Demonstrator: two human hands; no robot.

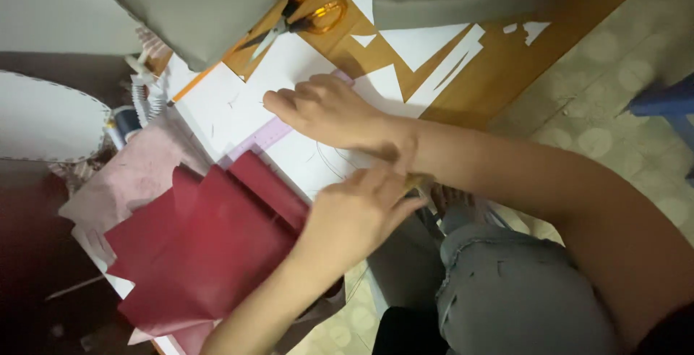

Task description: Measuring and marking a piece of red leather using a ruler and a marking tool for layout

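Two hands: right hand (pixel 325 113) presses one ruler (pixel 262 139); left hand (pixel 358 214) draws

A single head-worn camera is looking steeply down from close above, facing the person's own arms and lap, a wooden table (pixel 499 73) strewn with white paper (pixel 303 66) and red fabric (pixel 210 246), and tiled floor (pixel 614 116) showing at right. No second view is sharing the scene.

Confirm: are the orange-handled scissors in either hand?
No. The scissors lie on the table at the top, apart from both hands; the right hand presses flat on white paper.
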